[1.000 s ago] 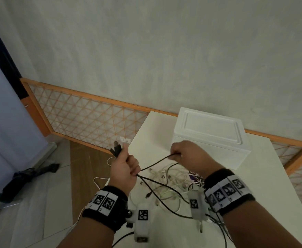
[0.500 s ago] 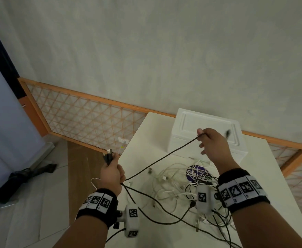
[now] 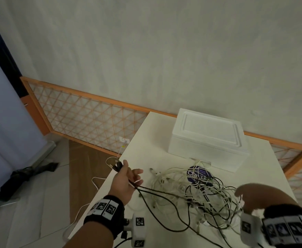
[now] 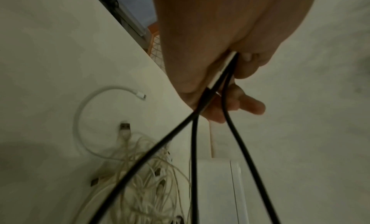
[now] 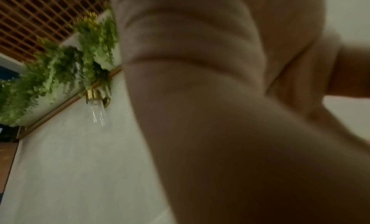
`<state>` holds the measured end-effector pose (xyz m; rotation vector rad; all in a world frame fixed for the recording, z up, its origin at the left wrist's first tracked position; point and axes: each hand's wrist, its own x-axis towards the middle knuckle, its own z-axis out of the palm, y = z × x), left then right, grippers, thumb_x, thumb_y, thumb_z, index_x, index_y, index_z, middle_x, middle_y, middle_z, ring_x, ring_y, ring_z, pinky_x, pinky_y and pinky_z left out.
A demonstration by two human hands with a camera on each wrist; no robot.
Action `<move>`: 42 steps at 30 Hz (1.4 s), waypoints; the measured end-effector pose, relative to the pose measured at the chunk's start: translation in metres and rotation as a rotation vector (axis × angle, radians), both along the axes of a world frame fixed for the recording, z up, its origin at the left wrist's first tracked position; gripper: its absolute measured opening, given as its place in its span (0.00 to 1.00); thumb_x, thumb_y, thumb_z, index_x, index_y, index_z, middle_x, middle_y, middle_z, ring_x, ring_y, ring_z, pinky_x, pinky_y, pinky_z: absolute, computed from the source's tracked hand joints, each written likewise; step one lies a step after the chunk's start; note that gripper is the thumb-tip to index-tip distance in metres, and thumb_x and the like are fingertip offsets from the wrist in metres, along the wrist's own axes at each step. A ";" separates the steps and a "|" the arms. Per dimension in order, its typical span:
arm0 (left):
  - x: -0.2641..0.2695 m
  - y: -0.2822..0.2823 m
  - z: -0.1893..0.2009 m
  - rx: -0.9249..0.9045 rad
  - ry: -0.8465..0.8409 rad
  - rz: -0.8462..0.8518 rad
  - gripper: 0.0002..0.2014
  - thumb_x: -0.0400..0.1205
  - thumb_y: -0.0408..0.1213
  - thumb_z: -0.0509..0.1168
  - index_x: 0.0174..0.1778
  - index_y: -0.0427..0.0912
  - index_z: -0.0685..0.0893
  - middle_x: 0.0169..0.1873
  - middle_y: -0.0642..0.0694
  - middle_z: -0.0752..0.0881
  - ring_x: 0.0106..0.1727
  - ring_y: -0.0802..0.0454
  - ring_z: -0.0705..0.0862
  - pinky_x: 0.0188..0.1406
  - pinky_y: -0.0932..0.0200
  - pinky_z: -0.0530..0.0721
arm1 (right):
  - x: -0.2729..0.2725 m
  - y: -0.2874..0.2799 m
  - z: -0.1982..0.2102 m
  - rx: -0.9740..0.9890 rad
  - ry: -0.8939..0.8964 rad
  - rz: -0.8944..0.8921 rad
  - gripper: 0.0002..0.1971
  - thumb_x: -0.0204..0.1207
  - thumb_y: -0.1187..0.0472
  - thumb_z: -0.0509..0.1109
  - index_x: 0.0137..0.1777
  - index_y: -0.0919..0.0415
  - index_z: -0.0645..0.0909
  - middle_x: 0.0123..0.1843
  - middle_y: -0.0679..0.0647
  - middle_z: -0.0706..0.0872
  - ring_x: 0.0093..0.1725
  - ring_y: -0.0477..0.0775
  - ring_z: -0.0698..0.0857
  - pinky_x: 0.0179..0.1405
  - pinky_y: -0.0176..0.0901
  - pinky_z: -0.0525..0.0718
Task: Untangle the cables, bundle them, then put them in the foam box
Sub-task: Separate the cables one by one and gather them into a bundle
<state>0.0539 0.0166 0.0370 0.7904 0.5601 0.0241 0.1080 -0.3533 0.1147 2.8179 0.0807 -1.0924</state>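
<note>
Cable tangle [image 3: 196, 190] hogs the middle of the tabletop [image 3: 146, 140], running right up to the closed foam box [image 3: 207, 138] at the far edge. Far-left corner is bare, near-left edge has black cable [image 3: 164, 208] strung across it.

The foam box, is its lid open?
No, the white lid sits flat and closed on top of the foam box at the back of the table.

A white foam box [image 3: 207, 138] sits on the cream tabletop [image 3: 146, 133]. Beside the box lie pale white cables [image 3: 171, 178], a black cable [image 3: 164, 210] and a dark purple disc [image 3: 198, 173] with white lettering. Behind the box runs an orange-framed lattice fence [image 3: 86, 120]. Black wristbands [image 3: 104, 210] carry black-and-white square markers.
</note>
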 end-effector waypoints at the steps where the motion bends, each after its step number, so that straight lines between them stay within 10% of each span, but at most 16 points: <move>1: 0.001 -0.005 0.001 0.017 -0.024 -0.054 0.28 0.86 0.54 0.53 0.21 0.44 0.67 0.37 0.38 0.89 0.31 0.47 0.80 0.41 0.50 0.79 | -0.007 0.001 -0.005 -0.027 0.043 0.022 0.30 0.66 0.60 0.74 0.71 0.52 0.74 0.67 0.48 0.78 0.64 0.47 0.78 0.62 0.36 0.77; 5: 0.002 -0.028 0.005 0.072 -0.076 -0.253 0.27 0.87 0.53 0.49 0.28 0.40 0.75 0.57 0.40 0.89 0.55 0.43 0.81 0.56 0.48 0.75 | -0.026 0.047 -0.001 0.011 -0.186 0.264 0.24 0.74 0.57 0.64 0.72 0.55 0.75 0.73 0.51 0.77 0.72 0.51 0.75 0.70 0.41 0.74; 10: -0.003 -0.069 -0.003 0.153 -0.082 -0.422 0.25 0.84 0.57 0.51 0.61 0.48 0.88 0.67 0.42 0.83 0.71 0.44 0.77 0.76 0.42 0.69 | -0.052 0.160 -0.009 0.684 -0.278 0.219 0.23 0.78 0.53 0.65 0.72 0.55 0.71 0.67 0.51 0.80 0.66 0.52 0.79 0.63 0.41 0.75; 13: -0.011 -0.079 -0.001 0.182 -0.054 -0.468 0.21 0.85 0.55 0.50 0.68 0.57 0.82 0.60 0.53 0.86 0.61 0.53 0.84 0.61 0.55 0.81 | -0.058 0.186 -0.030 0.878 -0.133 -0.004 0.16 0.79 0.64 0.59 0.66 0.62 0.73 0.56 0.58 0.84 0.50 0.54 0.84 0.43 0.41 0.81; 17: -0.023 -0.069 -0.013 0.416 -0.057 -0.504 0.25 0.82 0.61 0.48 0.68 0.59 0.81 0.41 0.53 0.87 0.34 0.57 0.82 0.33 0.61 0.80 | -0.065 0.186 -0.046 1.179 0.047 -0.263 0.09 0.83 0.63 0.57 0.46 0.59 0.79 0.40 0.57 0.84 0.39 0.56 0.84 0.50 0.59 0.84; 19: -0.027 -0.068 -0.017 0.491 -0.020 -0.517 0.26 0.83 0.62 0.47 0.63 0.58 0.85 0.29 0.53 0.85 0.30 0.56 0.80 0.43 0.57 0.80 | -0.070 0.182 -0.053 1.152 0.061 -0.173 0.10 0.85 0.59 0.55 0.45 0.51 0.76 0.36 0.51 0.83 0.35 0.51 0.82 0.44 0.55 0.85; 23: -0.025 -0.060 -0.016 0.288 0.099 -0.341 0.32 0.87 0.57 0.46 0.46 0.40 0.92 0.47 0.46 0.92 0.56 0.50 0.86 0.63 0.52 0.79 | -0.079 0.172 -0.067 0.827 -0.161 0.236 0.13 0.86 0.52 0.54 0.64 0.53 0.75 0.47 0.52 0.85 0.41 0.49 0.81 0.39 0.40 0.72; 26: -0.020 -0.051 -0.015 -0.051 0.187 -0.047 0.32 0.86 0.57 0.50 0.23 0.38 0.77 0.25 0.40 0.84 0.32 0.44 0.84 0.47 0.48 0.82 | -0.084 0.157 -0.080 0.597 -0.245 0.280 0.16 0.86 0.47 0.53 0.59 0.57 0.75 0.56 0.58 0.85 0.56 0.59 0.82 0.43 0.44 0.69; 31: -0.022 -0.029 -0.034 -0.246 0.268 0.096 0.25 0.86 0.55 0.54 0.25 0.46 0.62 0.15 0.52 0.60 0.13 0.55 0.59 0.16 0.63 0.61 | -0.098 0.119 -0.091 0.503 -0.214 0.186 0.18 0.83 0.40 0.51 0.49 0.53 0.73 0.46 0.51 0.83 0.56 0.58 0.83 0.41 0.44 0.67; 42: -0.032 0.011 -0.064 -0.119 0.443 0.190 0.22 0.87 0.48 0.55 0.27 0.47 0.60 0.11 0.53 0.60 0.09 0.56 0.56 0.12 0.71 0.53 | -0.116 0.045 -0.079 0.207 -0.177 0.122 0.22 0.77 0.29 0.50 0.46 0.47 0.71 0.51 0.48 0.80 0.60 0.49 0.81 0.44 0.42 0.70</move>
